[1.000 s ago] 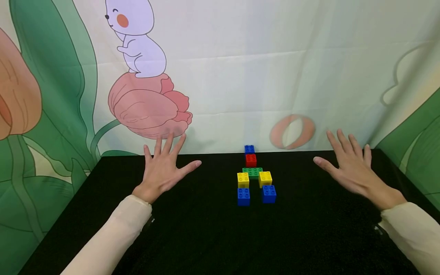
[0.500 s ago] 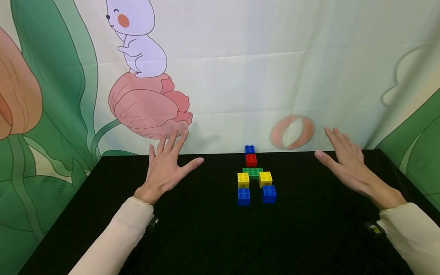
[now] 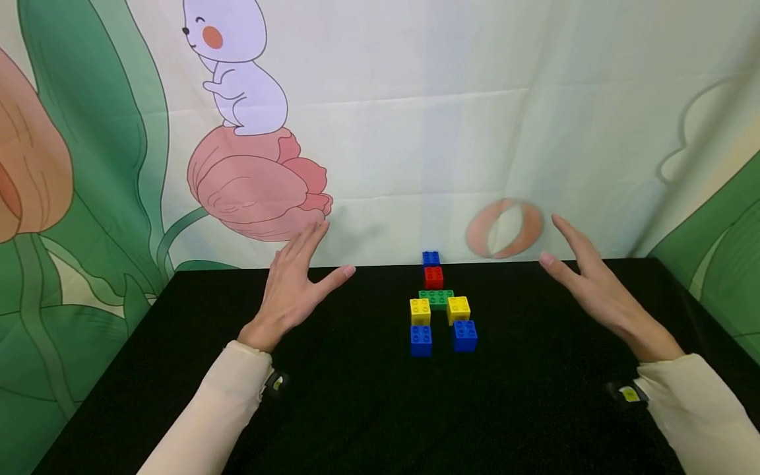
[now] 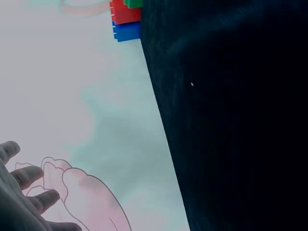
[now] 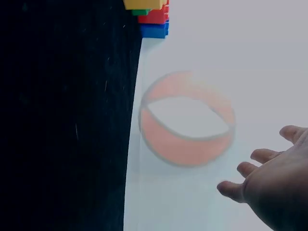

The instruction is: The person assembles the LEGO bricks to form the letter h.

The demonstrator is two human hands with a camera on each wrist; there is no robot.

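Note:
Toy building blocks stand in a group at mid-table in the head view. A blue block (image 3: 431, 258) is at the back, a red block (image 3: 433, 278) before it, then a wide green block (image 3: 436, 299). In front come a left yellow block (image 3: 420, 311) and a right yellow block (image 3: 458, 310), with a left blue block (image 3: 421, 340) and a right blue block (image 3: 465, 336) nearest me. My left hand (image 3: 289, 297) hovers left of the group, fingers extended, thumb pointing toward the blocks. Opposite it, my right hand (image 3: 600, 297) is raised on the right, fingers straight. Both hold nothing.
A black cloth (image 3: 380, 409) covers the table. Behind it hangs a pale curtain (image 3: 380, 132) printed with a white animal, a pink flower and green leaves. Small dark devices sit at both wrists, the right device (image 3: 629, 394) and the left device (image 3: 276, 382).
Both hands have turned from palms down with spread fingers toward palms facing inward, fingers closer together. Each has drifted slightly toward the middle. The blocks have stayed put.

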